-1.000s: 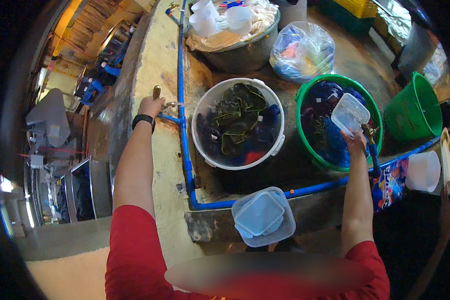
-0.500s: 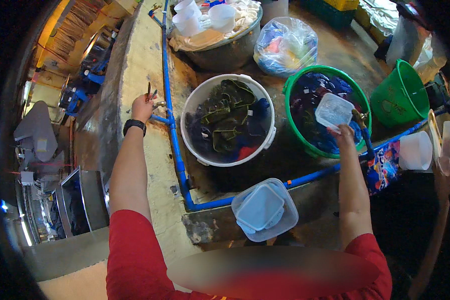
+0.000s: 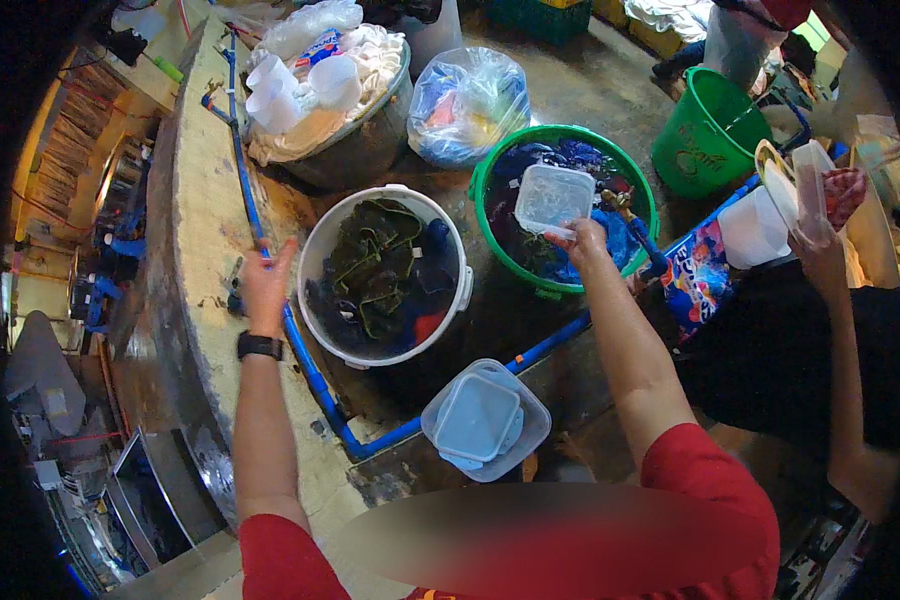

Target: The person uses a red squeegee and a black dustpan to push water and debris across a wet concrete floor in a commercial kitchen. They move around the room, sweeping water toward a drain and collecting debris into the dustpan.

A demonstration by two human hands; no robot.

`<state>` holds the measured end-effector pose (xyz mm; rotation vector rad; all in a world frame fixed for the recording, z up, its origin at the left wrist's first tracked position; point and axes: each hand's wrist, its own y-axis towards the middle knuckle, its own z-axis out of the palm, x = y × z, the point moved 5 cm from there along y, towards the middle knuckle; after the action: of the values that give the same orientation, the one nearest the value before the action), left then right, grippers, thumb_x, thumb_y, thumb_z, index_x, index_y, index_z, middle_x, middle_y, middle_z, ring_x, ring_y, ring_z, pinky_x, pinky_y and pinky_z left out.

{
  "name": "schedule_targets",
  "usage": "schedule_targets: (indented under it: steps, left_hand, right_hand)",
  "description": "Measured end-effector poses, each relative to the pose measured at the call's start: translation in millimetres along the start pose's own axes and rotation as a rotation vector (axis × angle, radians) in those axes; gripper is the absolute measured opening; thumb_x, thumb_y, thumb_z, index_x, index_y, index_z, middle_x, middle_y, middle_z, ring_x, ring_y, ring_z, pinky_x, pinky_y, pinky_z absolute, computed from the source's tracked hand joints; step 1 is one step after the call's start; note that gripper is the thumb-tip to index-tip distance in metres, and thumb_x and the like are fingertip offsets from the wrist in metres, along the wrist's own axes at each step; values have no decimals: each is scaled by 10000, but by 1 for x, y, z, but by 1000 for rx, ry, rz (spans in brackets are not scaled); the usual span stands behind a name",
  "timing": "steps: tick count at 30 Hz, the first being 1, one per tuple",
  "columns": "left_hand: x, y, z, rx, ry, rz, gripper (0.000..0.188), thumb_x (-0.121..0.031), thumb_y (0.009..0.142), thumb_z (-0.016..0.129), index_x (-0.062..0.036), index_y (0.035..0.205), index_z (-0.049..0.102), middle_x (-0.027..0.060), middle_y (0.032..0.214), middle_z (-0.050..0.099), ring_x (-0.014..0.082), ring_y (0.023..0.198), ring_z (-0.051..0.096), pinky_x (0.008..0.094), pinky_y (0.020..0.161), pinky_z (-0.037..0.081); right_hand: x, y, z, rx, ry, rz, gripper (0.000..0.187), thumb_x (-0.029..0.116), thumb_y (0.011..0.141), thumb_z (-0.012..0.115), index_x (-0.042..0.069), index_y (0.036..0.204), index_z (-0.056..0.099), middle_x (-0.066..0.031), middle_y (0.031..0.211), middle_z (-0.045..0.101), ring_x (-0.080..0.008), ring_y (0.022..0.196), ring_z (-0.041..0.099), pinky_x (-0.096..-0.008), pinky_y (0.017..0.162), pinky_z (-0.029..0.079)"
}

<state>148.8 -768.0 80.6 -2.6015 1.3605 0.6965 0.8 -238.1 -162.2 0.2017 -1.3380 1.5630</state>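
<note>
Upper middle of frame, you have translucent plastic container point(image 3: 555, 198), rounded-rectangular, lower edge gripped in your right hand point(image 3: 582, 243), above green tub point(image 3: 545, 287). That tub round, holding dark water with blue and dark cloth. Left of centre, close to your left hand point(image 3: 267, 290), fingers extended: round white tub point(image 3: 464, 287), upright, wet dark cloth with yellow-green edging inside, red patch toward lower right.

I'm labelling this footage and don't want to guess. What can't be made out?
In the head view:
Blue pipe: a stretch behind the left hand.
Green tub: some cloth under the clear container and right hand.
White tub: its bottom, beneath cloth.
Plastic bag: exact contents, blurred by folds.
Co-worker's arm: upper part, cut off by the picture's dark rim.
</note>
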Motion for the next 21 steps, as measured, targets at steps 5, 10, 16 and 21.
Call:
schedule_targets:
  steps: [5,10,16,21]
  left_hand:
    - [-75,-89,110,627,-951,-529,502,-649,897,597,-153,917,671,-31,705,578,68,543,411,268,482,285]
    - [-119,-133,209,823,-1066,-805,279,-445,912,692,-182,849,622,-40,681,531,81,541,411,273,482,312]
    - [-168,-114,272,650,-558,311,215,-233,952,561,-114,1127,599,84,1061,595,245,955,530,434,805,419]
    - [-203,-124,275,237,793,1170,429,-280,982,462,-156,1385,538,105,1462,482,244,1374,401,481,1124,292]
  right_hand:
    - [13,-31,18,86,-85,-38,429,-74,852,483,-46,1281,474,-224,1199,566,-416,1024,631,-492,733,644]
    - [16,-67,66,494,52,34,477,-40,857,559,-13,1325,469,-214,1269,558,-400,1116,601,-487,858,593]
    - [-4,-91,167,853,52,-280,383,90,928,577,4,1300,546,-151,1247,625,-292,1155,605,-463,1016,487]
    - [-22,-133,218,983,392,85,357,189,911,678,66,1245,651,-104,1258,648,-264,1188,585,-388,1048,449]
